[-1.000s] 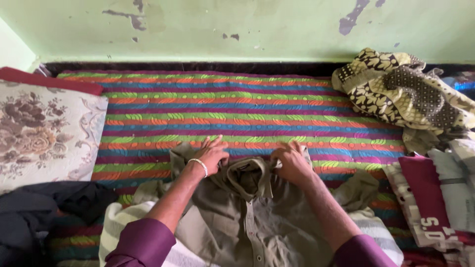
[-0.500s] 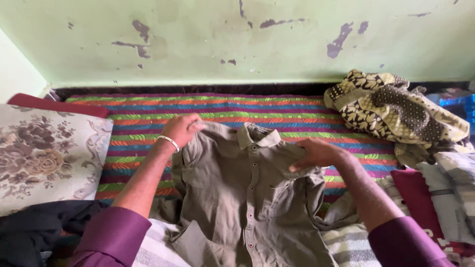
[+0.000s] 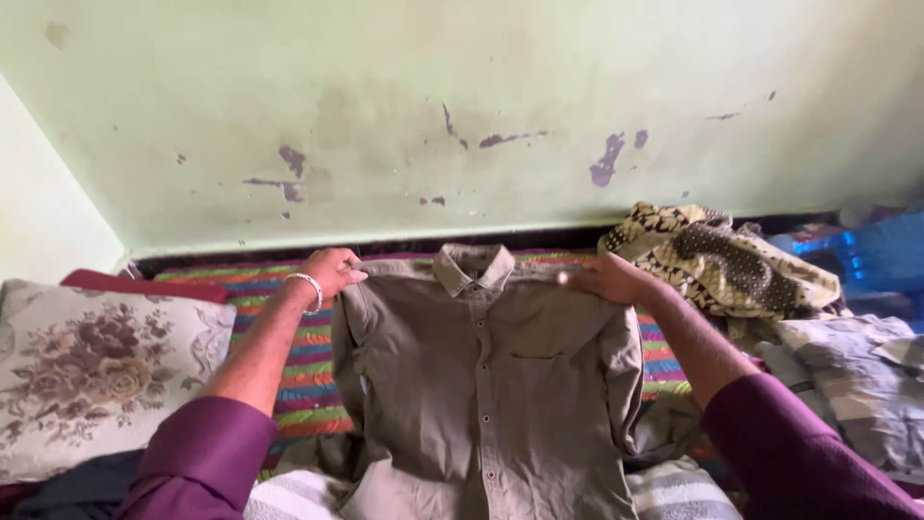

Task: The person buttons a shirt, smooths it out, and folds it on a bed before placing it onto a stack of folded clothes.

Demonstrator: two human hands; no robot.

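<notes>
Raised shirt (image 3: 481, 376) (collar up, hanging vertical); left hand (image 3: 330, 273), right hand (image 3: 604, 280) grip shoulders

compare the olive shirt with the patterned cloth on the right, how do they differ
The olive shirt is one plain colour with a buttoned front; the patterned cloth is cream with dark leafy and dotted prints. The shirt is held up and spread out by its shoulders, the left hand and right hand gripping it; the cloth lies crumpled in a heap, untouched. Both are over the striped bed cover.

light: soft, even daylight | shadows: faint | blur: slight throughout | edges: wide-angle bending
</notes>
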